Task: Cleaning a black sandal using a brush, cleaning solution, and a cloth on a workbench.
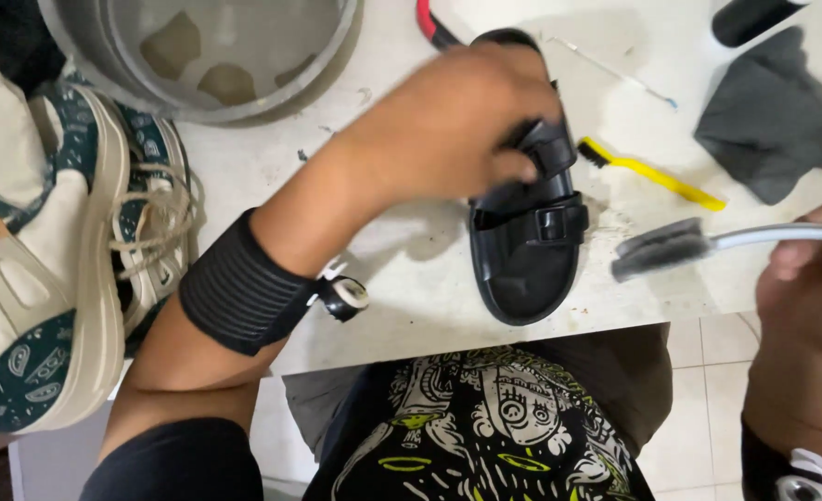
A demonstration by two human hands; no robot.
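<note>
Sandal cleaning: brushing step in hand.
Left hand (457, 121) clamps black sandal (527, 250) on counter (411, 306); right hand (805, 269) closed around brush (661, 249), which likely needs bringing onto the sandal.

One black sandal (527, 223), two patterned sneakers (49, 278), two brushes (657, 246), one grey cloth (771, 116), one basin (198, 56).

Bright even light, soft shadows, slight motion blur.

White worktop (411, 306), pale tiled floor (699, 408), even light
</note>
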